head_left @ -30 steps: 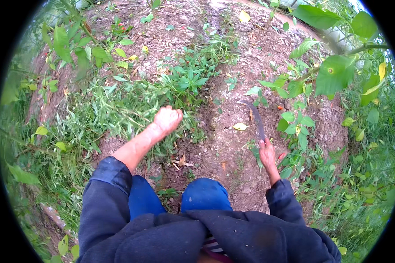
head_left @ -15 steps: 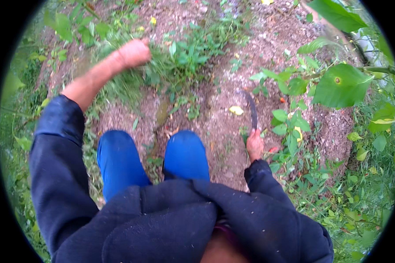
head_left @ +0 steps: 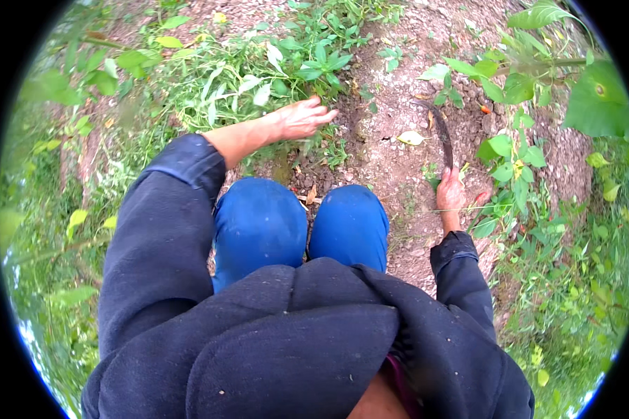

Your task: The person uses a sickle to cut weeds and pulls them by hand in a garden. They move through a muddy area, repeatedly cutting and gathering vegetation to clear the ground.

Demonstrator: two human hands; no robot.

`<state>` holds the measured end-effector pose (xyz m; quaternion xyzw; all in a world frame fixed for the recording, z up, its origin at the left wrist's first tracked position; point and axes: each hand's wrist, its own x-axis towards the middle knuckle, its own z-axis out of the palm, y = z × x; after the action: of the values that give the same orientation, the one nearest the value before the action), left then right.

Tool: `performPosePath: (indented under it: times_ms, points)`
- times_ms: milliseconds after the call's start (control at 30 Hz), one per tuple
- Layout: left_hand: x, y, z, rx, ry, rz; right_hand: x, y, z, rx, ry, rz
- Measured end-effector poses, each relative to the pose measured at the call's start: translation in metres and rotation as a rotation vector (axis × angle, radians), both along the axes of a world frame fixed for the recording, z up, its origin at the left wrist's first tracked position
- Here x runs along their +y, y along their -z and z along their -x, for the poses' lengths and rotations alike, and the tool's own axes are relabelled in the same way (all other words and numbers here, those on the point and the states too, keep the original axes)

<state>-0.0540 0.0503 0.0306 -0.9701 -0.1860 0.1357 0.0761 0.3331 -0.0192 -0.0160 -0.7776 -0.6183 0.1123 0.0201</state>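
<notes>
My left hand (head_left: 303, 119) reaches out in front of my left knee, its fingers apart and nothing in them. Just beyond it lies a heap of green weeds (head_left: 227, 94), with leafy plants (head_left: 325, 63) growing beside it. On the right, my right hand (head_left: 451, 190) is closed round the handle end of a sickle (head_left: 444, 133). The handle itself is hidden in my fist. Its dark curved blade points away from me, close over the bare soil, the tip bending left. A pale yellow leaf (head_left: 411, 137) lies left of the blade.
Leafy pepper-like plants (head_left: 514, 160) stand right of my right hand, and a branch with large leaves (head_left: 601, 98) overhangs at the upper right. A small red fruit (head_left: 486, 109) lies on the soil. More foliage (head_left: 56, 87) hangs at the left. My knees (head_left: 349, 220) are bent below my hands.
My left hand has come right and nearer, from a blurred closed shape over the weeds to spread fingers. The sickle remains in my right hand. The whole view has shifted.
</notes>
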Motion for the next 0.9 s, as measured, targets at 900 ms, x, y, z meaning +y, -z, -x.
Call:
performPosePath:
  times_ms: [900]
  points:
    - [0.042,-0.054,0.143,-0.365,-0.69,0.406,0.125,-0.085,0.199,0.234,0.083,0.084]
